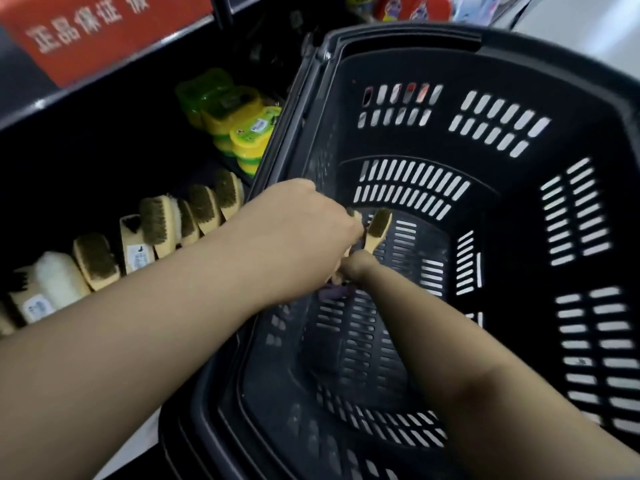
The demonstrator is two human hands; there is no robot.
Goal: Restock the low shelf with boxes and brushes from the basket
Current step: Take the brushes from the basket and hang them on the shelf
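A dark low shelf [104,174] fills the frame's left; at centre, inside the basket [519,64], left hand [304,233] grips a brush [378,229] angled upward, right hand [358,263] hidden, grip unclear.

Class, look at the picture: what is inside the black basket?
Inside the black basket, both hands meet: the left hand and right hand reach a wooden brush. Something purple lies beneath; the hands cover the rest.

A red sign [104,32] with white characters is being displayed on the dark upper shelf edge [114,72]; pale floor [571,15] is being lit brightly.
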